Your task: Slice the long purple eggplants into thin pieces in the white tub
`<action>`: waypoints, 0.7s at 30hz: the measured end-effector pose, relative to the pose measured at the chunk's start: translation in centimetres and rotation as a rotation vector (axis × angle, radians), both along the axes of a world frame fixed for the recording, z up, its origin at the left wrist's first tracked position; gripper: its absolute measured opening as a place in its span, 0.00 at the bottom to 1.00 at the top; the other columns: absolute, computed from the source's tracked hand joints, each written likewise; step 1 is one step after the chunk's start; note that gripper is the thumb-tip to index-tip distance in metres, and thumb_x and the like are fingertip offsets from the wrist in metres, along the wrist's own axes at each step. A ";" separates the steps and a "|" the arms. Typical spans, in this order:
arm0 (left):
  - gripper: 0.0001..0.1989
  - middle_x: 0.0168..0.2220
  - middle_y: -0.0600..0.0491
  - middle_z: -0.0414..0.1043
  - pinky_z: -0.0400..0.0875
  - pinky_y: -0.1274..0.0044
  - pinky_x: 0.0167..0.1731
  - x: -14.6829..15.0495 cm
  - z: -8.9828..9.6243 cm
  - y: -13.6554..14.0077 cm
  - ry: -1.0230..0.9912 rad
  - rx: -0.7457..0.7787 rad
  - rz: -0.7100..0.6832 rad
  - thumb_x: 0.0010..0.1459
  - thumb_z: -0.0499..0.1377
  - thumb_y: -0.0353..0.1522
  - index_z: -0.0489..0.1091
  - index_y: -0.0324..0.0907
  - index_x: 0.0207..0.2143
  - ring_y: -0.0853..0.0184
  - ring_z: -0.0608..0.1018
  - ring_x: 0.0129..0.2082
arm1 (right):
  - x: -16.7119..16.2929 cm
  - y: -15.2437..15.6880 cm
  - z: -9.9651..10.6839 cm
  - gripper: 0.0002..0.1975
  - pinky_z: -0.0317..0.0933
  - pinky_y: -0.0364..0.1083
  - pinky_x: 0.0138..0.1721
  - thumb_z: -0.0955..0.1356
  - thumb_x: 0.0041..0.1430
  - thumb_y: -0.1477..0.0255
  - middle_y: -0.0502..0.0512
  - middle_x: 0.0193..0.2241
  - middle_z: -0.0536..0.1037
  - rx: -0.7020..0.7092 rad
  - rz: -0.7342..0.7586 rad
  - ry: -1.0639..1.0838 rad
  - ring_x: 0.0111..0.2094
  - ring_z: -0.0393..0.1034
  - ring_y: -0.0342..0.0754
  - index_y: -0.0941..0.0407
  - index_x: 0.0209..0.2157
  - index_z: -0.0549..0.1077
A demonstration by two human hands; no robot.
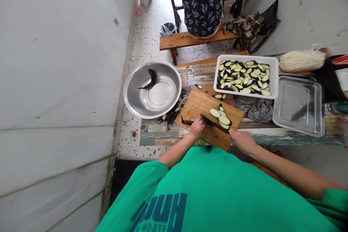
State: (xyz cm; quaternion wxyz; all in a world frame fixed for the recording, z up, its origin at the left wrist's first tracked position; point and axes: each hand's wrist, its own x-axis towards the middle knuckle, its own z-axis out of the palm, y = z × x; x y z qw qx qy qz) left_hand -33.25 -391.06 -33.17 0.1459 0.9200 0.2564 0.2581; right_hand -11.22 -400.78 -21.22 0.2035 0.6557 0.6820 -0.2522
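On a tilted wooden cutting board (pixel 194 103), my left hand (pixel 197 129) is closed around a dark eggplant (pixel 186 121), whose stem end sticks out to the left. My right hand (pixel 240 140) grips a knife (pixel 214 123); its dark blade lies across the board with the tip close to my left fingers. Just beyond the blade rest several pale oval eggplant slices (pixel 222 115) with dark skin. How far the blade has gone into the eggplant is hidden by my hand.
A steel basin (pixel 130 101) at the left holds dark eggplant. Behind the board, a white tray (pixel 274 79) is full of slices. Dark trimmings (pixel 171 116) lie beside the basin. At right are a grey cloth (pixel 260 109) and a clear plastic container (pixel 299 107). A person (pixel 202 3) sits on a bench opposite.
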 end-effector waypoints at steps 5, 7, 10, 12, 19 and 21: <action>0.15 0.40 0.44 0.72 0.74 0.70 0.41 -0.2 0.3 -0.4 0.042 0.039 0.032 0.68 0.46 0.29 0.72 0.37 0.39 0.64 0.73 0.41 | -2.7 2.6 -2.8 0.21 0.57 0.44 0.30 0.53 0.68 0.62 0.65 0.36 0.79 0.048 -0.088 0.007 0.36 0.76 0.52 0.60 0.44 0.68; 0.14 0.40 0.44 0.72 0.73 0.70 0.41 -0.5 0.6 -0.6 0.079 0.048 0.080 0.68 0.47 0.30 0.72 0.38 0.42 0.64 0.73 0.41 | -2.4 2.6 -2.8 0.22 0.57 0.44 0.29 0.51 0.69 0.62 0.64 0.36 0.80 0.065 -0.121 -0.023 0.35 0.76 0.52 0.60 0.45 0.68; 0.14 0.39 0.46 0.72 0.73 0.70 0.41 -1.2 0.9 -0.6 0.111 0.039 0.075 0.68 0.47 0.30 0.72 0.39 0.40 0.65 0.73 0.40 | -1.2 1.8 -1.5 0.21 0.56 0.44 0.29 0.51 0.68 0.62 0.63 0.34 0.80 0.075 -0.097 -0.039 0.33 0.76 0.51 0.60 0.44 0.68; 0.15 0.38 0.47 0.72 0.73 0.71 0.41 -1.4 0.8 -0.4 0.105 0.021 0.027 0.68 0.46 0.29 0.72 0.39 0.36 0.66 0.74 0.39 | -0.4 1.1 -0.2 0.20 0.56 0.43 0.29 0.52 0.68 0.62 0.63 0.32 0.79 0.070 -0.013 -0.014 0.33 0.76 0.51 0.59 0.42 0.68; 0.19 0.35 0.47 0.72 0.76 0.69 0.42 -1.2 0.1 -0.3 0.058 -0.014 0.040 0.68 0.44 0.29 0.70 0.39 0.30 0.66 0.75 0.40 | 0.6 0.2 2.7 0.17 0.59 0.46 0.29 0.54 0.68 0.66 0.66 0.32 0.79 -0.024 0.099 -0.004 0.33 0.76 0.55 0.60 0.40 0.68; 0.19 0.34 0.48 0.72 0.76 0.69 0.42 -1.2 -0.1 -0.4 0.040 -0.018 0.046 0.68 0.44 0.29 0.70 0.39 0.29 0.66 0.75 0.40 | 0.6 0.2 2.6 0.17 0.60 0.46 0.30 0.54 0.68 0.66 0.67 0.32 0.79 -0.063 0.088 -0.007 0.33 0.76 0.55 0.60 0.41 0.68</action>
